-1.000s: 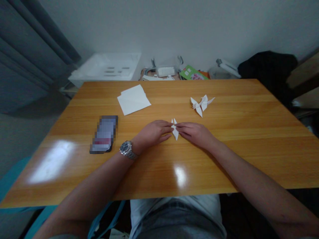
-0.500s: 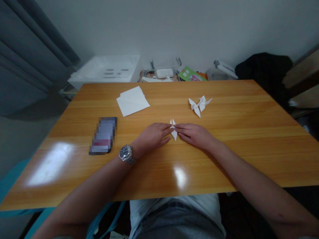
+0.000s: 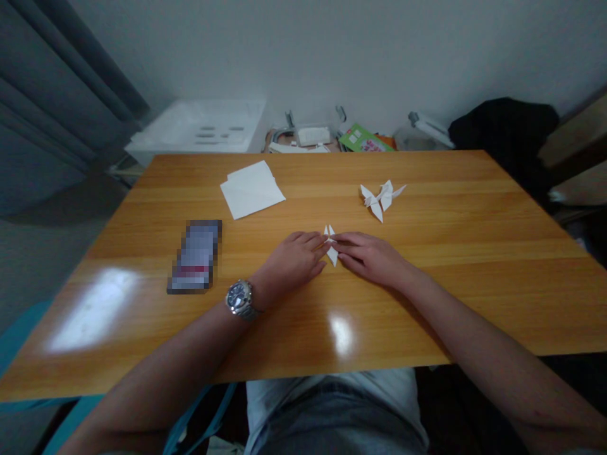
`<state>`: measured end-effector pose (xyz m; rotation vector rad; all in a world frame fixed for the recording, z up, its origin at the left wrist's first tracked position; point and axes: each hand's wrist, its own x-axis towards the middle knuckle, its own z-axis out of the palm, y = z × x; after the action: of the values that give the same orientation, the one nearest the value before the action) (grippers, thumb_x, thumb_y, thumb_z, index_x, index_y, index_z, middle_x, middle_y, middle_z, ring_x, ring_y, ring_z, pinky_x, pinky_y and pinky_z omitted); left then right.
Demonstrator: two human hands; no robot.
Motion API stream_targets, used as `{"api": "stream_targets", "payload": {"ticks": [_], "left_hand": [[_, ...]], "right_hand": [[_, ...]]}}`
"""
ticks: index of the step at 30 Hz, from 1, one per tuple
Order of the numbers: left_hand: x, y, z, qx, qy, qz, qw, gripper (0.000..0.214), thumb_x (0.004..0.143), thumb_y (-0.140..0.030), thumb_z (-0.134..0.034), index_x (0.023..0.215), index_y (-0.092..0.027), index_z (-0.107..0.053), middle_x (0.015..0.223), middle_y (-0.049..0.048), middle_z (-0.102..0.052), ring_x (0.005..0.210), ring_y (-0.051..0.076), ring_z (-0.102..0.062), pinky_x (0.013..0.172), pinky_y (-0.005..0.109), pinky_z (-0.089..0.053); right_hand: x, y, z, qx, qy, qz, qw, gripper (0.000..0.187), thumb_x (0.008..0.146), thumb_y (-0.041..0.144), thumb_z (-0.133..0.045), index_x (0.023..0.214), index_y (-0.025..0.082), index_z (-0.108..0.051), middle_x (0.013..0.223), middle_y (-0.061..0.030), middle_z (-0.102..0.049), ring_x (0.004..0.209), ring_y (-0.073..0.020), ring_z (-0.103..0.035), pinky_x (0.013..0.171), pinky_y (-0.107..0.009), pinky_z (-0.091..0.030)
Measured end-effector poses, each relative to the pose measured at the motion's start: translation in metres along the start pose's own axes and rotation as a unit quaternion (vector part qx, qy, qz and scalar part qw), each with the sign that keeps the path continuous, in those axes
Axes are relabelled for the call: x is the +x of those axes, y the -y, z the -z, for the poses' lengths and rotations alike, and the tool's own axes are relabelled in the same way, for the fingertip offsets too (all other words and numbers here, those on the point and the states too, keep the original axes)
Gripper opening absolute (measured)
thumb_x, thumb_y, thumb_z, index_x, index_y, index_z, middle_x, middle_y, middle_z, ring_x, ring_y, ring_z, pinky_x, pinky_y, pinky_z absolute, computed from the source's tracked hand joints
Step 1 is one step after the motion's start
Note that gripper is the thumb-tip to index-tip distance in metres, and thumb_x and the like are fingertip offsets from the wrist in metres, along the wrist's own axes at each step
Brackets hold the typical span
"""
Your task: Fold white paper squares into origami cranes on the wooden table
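Note:
A small folded piece of white paper (image 3: 332, 248) stands pointed on the wooden table, between my two hands. My left hand (image 3: 294, 261) and my right hand (image 3: 371, 257) meet at it, and the fingertips of both pinch its upper part from either side. A finished white origami crane (image 3: 380, 200) lies just beyond my right hand, not touching it. A metal wristwatch (image 3: 239, 297) sits on my left wrist.
The honey-coloured wooden table (image 3: 478, 272) holds a stack of white paper sheets (image 3: 251, 191) and a pixelated phone (image 3: 194, 257), left of my hands. Behind its far edge are a white plastic tray (image 3: 195, 123), a green booklet (image 3: 365, 138) and a black cloth (image 3: 502, 129).
My left wrist has rolled, turning the watch face more toward me. Both hands stay on the folded paper, which has barely moved; the view has shifted slightly.

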<state>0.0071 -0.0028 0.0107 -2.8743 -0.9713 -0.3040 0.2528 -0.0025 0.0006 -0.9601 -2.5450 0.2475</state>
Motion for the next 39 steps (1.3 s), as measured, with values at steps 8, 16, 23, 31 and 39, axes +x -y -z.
{"api": "stream_targets", "payload": {"ticks": [8,16,23,31,39], "left_hand": [[0.001,-0.003,0.002,0.008,0.008,0.011,1.000,0.041,0.102,-0.029,-0.051,0.139,-0.013,-0.060,0.142,0.0116,-0.063,0.132,0.027,-0.056,0.111,0.042,-0.041],[-0.001,0.003,-0.001,-0.011,-0.001,0.017,1.000,0.047,0.104,-0.037,-0.049,0.142,-0.011,-0.057,0.145,0.0142,-0.059,0.135,0.029,-0.053,0.114,0.044,-0.039],[0.000,0.004,0.006,-0.057,-0.015,0.017,0.998,0.045,0.104,-0.044,-0.049,0.138,-0.017,-0.060,0.134,0.0129,-0.066,0.119,0.027,-0.063,0.102,0.041,-0.049],[0.001,0.005,0.004,-0.076,0.001,0.022,0.997,0.037,0.105,-0.040,-0.049,0.127,-0.016,-0.068,0.127,0.0117,-0.070,0.112,0.026,-0.067,0.100,0.042,-0.050],[0.003,0.010,-0.001,-0.118,-0.020,0.041,0.992,0.032,0.104,-0.037,-0.050,0.120,-0.018,-0.070,0.126,0.0088,-0.071,0.112,0.025,-0.067,0.099,0.041,-0.049]], "right_hand": [[0.000,0.001,0.003,-0.006,0.019,-0.006,1.000,0.036,0.103,0.025,-0.049,0.133,0.018,-0.068,0.140,-0.0130,-0.065,0.125,-0.0272,-0.064,0.106,-0.045,-0.055],[0.000,-0.001,0.001,-0.014,0.035,-0.009,0.999,0.043,0.104,0.036,-0.050,0.142,0.019,-0.061,0.144,-0.0152,-0.062,0.129,-0.0298,-0.061,0.108,-0.050,-0.052],[0.001,-0.001,-0.003,-0.044,0.031,-0.016,0.998,0.048,0.104,0.041,-0.050,0.147,0.021,-0.056,0.144,-0.0148,-0.061,0.136,-0.0322,-0.053,0.113,-0.055,-0.046],[0.001,-0.004,-0.002,-0.018,0.007,-0.026,0.999,0.043,0.103,0.040,-0.051,0.141,0.022,-0.062,0.138,-0.0143,-0.064,0.125,-0.0314,-0.061,0.105,-0.052,-0.051],[-0.001,-0.010,-0.005,-0.012,-0.016,-0.031,0.999,0.040,0.103,0.039,-0.052,0.134,0.019,-0.066,0.138,-0.0170,-0.064,0.127,-0.0317,-0.060,0.106,-0.053,-0.051]]}}
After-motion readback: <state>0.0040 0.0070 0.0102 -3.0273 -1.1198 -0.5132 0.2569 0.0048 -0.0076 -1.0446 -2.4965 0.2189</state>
